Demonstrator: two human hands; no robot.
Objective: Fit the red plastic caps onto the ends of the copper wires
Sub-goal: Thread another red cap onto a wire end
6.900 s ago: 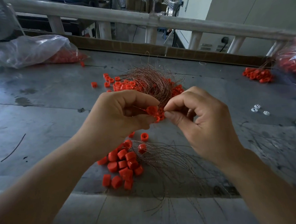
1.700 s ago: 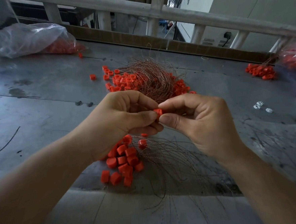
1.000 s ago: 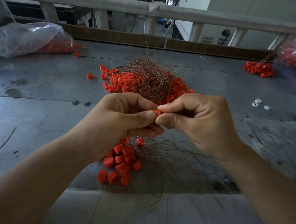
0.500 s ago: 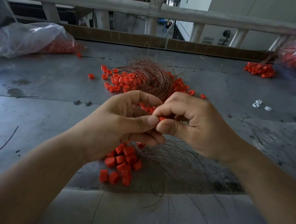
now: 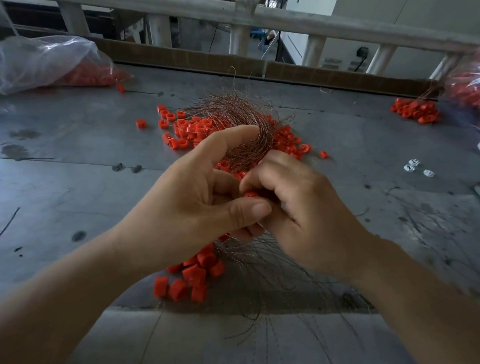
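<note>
My left hand point(image 5: 195, 210) and my right hand point(image 5: 300, 214) meet above the middle of the grey table, fingertips touching. Between them a red cap point(image 5: 251, 194) is pinched, mostly hidden by my left thumb and right fingers. My left index finger is raised. A thin wire end may be in the pinch, but I cannot tell. Beyond the hands lies a curled bundle of copper wires point(image 5: 240, 125) among fitted red caps point(image 5: 192, 128). Under my hands sit loose red caps point(image 5: 189, 282) and bare wires point(image 5: 271, 279).
A clear bag of red caps point(image 5: 37, 65) lies at the far left, another bag point(image 5: 479, 91) at the far right beside a small cap pile point(image 5: 414, 110). Small white pieces point(image 5: 416, 168) lie right. A wooden rail point(image 5: 278, 17) borders the table's far edge.
Both hands have dropped slightly and turned; my right hand has rolled knuckles-up over the cap, and my left index finger has lifted away from the pinch.
</note>
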